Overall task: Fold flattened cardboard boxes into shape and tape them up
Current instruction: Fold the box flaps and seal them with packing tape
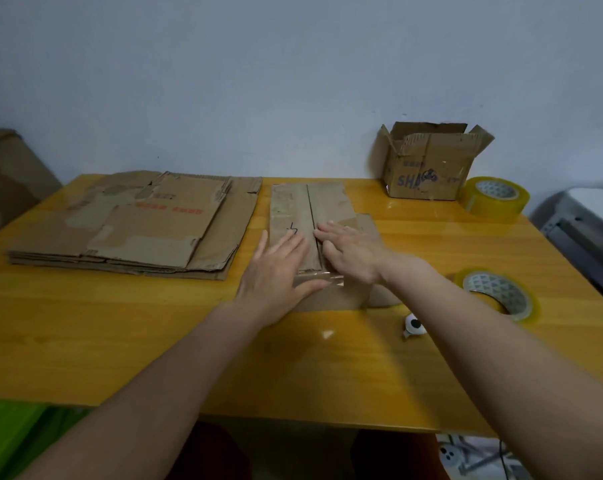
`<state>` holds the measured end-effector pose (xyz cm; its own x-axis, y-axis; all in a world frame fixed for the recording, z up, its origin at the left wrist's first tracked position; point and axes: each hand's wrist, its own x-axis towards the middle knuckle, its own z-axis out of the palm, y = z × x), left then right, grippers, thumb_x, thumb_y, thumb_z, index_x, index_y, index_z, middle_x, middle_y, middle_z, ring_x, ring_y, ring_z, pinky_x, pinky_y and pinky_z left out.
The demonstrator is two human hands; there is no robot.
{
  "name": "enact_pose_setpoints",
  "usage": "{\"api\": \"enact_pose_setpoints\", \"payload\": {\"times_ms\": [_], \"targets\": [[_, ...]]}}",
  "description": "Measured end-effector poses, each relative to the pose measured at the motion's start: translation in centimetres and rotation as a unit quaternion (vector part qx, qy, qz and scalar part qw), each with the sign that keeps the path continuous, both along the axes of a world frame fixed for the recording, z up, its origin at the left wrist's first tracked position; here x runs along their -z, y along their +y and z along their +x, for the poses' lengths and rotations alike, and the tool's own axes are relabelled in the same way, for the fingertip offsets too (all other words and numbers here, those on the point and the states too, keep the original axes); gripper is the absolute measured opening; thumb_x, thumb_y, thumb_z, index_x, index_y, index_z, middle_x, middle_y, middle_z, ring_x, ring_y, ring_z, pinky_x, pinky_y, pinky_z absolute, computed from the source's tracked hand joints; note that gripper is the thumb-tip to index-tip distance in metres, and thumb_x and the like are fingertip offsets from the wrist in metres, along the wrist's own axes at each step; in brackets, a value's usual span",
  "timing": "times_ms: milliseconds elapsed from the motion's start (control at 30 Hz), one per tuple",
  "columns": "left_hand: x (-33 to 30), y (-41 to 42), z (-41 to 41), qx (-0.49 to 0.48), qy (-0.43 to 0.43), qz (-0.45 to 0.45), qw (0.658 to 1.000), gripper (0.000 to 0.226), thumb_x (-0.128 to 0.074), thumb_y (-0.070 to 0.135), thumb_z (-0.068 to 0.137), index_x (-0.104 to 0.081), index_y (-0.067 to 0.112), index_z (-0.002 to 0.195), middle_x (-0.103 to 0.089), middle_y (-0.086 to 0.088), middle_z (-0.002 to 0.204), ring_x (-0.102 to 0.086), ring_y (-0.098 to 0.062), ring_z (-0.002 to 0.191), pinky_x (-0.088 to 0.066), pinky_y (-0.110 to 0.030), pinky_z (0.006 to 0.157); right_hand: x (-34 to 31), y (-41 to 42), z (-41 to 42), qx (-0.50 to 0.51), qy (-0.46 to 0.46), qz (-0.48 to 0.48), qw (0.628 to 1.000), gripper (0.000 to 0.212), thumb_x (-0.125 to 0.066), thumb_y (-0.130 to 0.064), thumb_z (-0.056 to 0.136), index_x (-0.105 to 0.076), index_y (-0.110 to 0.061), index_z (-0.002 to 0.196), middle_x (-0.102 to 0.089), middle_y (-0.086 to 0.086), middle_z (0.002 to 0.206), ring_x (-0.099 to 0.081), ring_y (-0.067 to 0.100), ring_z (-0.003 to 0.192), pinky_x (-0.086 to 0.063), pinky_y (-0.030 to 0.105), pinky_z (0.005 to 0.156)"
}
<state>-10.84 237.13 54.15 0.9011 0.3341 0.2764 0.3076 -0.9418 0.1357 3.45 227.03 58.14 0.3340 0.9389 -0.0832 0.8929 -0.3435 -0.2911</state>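
Note:
A brown cardboard box (314,206) stands in the middle of the yellow table (120,341), its two top flaps folded shut and meeting at a centre seam. My left hand (276,275) lies flat on the left flap with straight fingers. On the right flap, my right hand (352,251) presses flat beside the seam. A strip of clear tape (319,280) crosses the near edge of the box below my hands. A stack of flattened cardboard boxes (137,223) lies to the left.
A small open box (428,168) stands at the back right against the wall. One tape roll (494,199) sits next to it, another tape roll (497,294) lies near my right forearm. A small white cutter (412,325) rests by the table's front.

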Motion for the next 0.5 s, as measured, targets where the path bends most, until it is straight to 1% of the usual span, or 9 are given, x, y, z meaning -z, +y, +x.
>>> {"api": "enact_pose_setpoints", "payload": {"times_ms": [67,100,133,200,267,333,433,500], "targets": [[0.4,0.0,-0.6,0.066,-0.073,-0.035,0.995,0.065,-0.041,0.057,0.092,-0.042,0.016,0.143,-0.039,-0.002,0.150,-0.030,-0.020,0.143,-0.009,-0.045,0.120,0.2,-0.6,0.2,0.006,0.080,0.049,0.996,0.046,-0.023,-0.029,0.104,-0.039,-0.018,0.145,-0.029,-0.003,0.156,-0.021,0.013,0.144,-0.014,0.021,0.111],[0.6,0.0,-0.8,0.090,-0.104,-0.048,0.989,0.054,-0.051,0.046,0.094,-0.049,0.016,0.139,-0.046,-0.003,0.146,-0.036,-0.023,0.139,-0.016,-0.049,0.118,0.3,-0.7,0.2,-0.002,0.095,0.061,0.994,0.045,-0.023,-0.028,0.104,-0.042,-0.017,0.144,-0.031,-0.005,0.155,-0.021,0.010,0.144,-0.013,0.019,0.110],[0.9,0.1,-0.7,0.103,-0.126,-0.050,0.985,0.047,-0.058,0.037,0.092,-0.054,0.015,0.134,-0.051,-0.004,0.141,-0.041,-0.026,0.136,-0.022,-0.053,0.116,0.4,-0.6,0.4,-0.012,0.089,0.060,0.994,0.045,-0.023,-0.027,0.105,-0.041,-0.016,0.144,-0.030,-0.005,0.155,-0.019,0.009,0.144,-0.011,0.018,0.110],[1.3,0.2,-0.4,0.115,-0.148,-0.050,0.981,0.041,-0.063,0.028,0.089,-0.060,0.013,0.127,-0.059,-0.005,0.133,-0.049,-0.029,0.129,-0.028,-0.055,0.112,0.5,0.3,0.9,-0.029,0.047,0.030,0.998,0.046,-0.021,-0.026,0.105,-0.035,-0.015,0.147,-0.025,-0.004,0.157,-0.016,0.008,0.145,-0.007,0.019,0.113],[1.4,0.4,-0.2,0.126,-0.153,-0.046,0.979,0.038,-0.066,0.024,0.088,-0.063,0.013,0.124,-0.062,-0.004,0.128,-0.053,-0.028,0.126,-0.033,-0.054,0.109,0.3,2.1,1.8,-0.029,0.015,0.001,0.999,0.047,-0.020,-0.026,0.105,-0.030,-0.015,0.149,-0.021,-0.003,0.158,-0.013,0.009,0.146,-0.006,0.023,0.115],[1.6,0.7,-0.2,0.139,-0.163,-0.039,0.976,0.036,-0.067,0.024,0.088,-0.064,0.013,0.123,-0.064,-0.001,0.126,-0.055,-0.026,0.124,-0.036,-0.050,0.107,0.2,4.0,2.8,-0.019,0.002,-0.009,1.000,0.047,-0.020,-0.026,0.105,-0.027,-0.014,0.150,-0.018,-0.001,0.159,-0.012,0.009,0.146,-0.006,0.023,0.116],[1.9,0.9,-0.2,0.149,-0.184,-0.038,0.971,0.033,-0.060,0.030,0.091,-0.067,0.015,0.120,-0.065,0.002,0.124,-0.056,-0.021,0.122,-0.037,-0.039,0.106,0.3,6.8,4.4,-0.013,-0.019,-0.018,1.000,0.048,-0.020,-0.026,0.105,-0.024,-0.012,0.151,-0.015,0.001,0.160,-0.010,0.011,0.147,-0.006,0.025,0.117],[2.1,1.0,-0.2,0.152,-0.192,-0.045,0.969,0.034,-0.055,0.032,0.092,-0.067,0.017,0.120,-0.065,0.004,0.124,-0.056,-0.018,0.122,-0.037,-0.036,0.104,0.4,8.5,5.4,-0.008,-0.034,-0.020,0.999,0.049,-0.020,-0.026,0.104,-0.021,-0.012,0.152,-0.011,0.003,0.161,-0.009,0.013,0.147,-0.007,0.026,0.118]]}}
